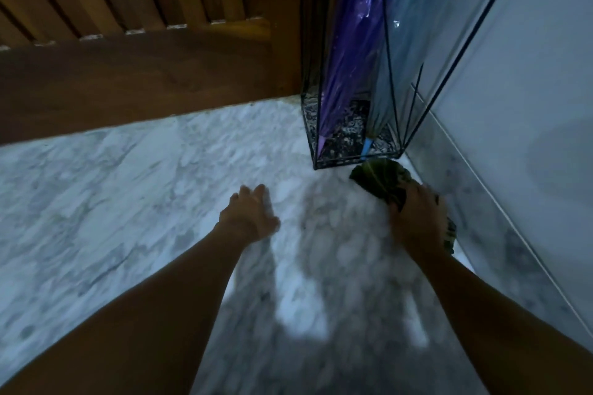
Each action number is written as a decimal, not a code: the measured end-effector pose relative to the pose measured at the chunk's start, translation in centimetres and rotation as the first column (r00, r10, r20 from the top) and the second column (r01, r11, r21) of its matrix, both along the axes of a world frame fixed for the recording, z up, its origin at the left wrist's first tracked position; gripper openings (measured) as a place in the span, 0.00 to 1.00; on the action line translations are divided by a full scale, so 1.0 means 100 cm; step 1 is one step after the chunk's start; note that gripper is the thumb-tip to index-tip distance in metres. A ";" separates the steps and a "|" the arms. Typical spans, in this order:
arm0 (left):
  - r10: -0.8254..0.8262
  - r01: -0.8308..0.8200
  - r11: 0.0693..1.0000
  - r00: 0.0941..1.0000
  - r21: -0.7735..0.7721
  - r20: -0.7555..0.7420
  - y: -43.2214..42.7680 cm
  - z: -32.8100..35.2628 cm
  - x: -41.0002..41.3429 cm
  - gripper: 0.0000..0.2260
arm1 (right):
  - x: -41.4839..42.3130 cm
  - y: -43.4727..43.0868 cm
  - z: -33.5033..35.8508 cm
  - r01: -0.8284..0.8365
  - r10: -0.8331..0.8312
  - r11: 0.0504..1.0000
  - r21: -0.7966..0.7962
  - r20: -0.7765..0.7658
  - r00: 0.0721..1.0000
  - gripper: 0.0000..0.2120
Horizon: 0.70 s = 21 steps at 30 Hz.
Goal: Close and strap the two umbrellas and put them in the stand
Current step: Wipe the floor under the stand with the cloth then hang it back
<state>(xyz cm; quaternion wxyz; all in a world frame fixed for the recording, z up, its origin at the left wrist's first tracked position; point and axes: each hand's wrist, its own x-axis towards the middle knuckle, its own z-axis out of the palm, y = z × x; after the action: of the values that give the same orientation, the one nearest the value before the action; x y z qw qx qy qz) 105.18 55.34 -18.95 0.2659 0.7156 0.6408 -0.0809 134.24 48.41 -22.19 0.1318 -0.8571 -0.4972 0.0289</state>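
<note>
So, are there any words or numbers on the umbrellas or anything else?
None. No words, numbers or signs show anywhere.
The purple umbrella, the pale blue umbrella, the black wire stand and the marble floor are plain.
The green patterned bundle gripped by the right hand is too blurred to tell.

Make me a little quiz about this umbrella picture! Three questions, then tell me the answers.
1. True or false: the purple umbrella and the light blue umbrella both stand inside the wire stand.
2. The left hand is: A) holding an umbrella, B) open and holding nothing, C) inside the stand.
3. Fill in: the right hand grips a dark ____ bundle on the floor beside the stand.

Key: 1 true; 2 B; 3 green.
</note>
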 end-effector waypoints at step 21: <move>0.585 -0.193 0.805 0.103 -0.561 0.804 0.052 0.241 -0.018 0.19 | -0.135 0.091 0.268 -0.321 0.463 0.879 0.353 -0.793 0.396 0.08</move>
<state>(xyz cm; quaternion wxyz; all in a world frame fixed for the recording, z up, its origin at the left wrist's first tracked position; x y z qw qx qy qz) 103.42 60.58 5.12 0.7221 0.3543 0.4806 0.3493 120.70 57.48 4.61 0.4109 -0.5725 -0.5523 0.4453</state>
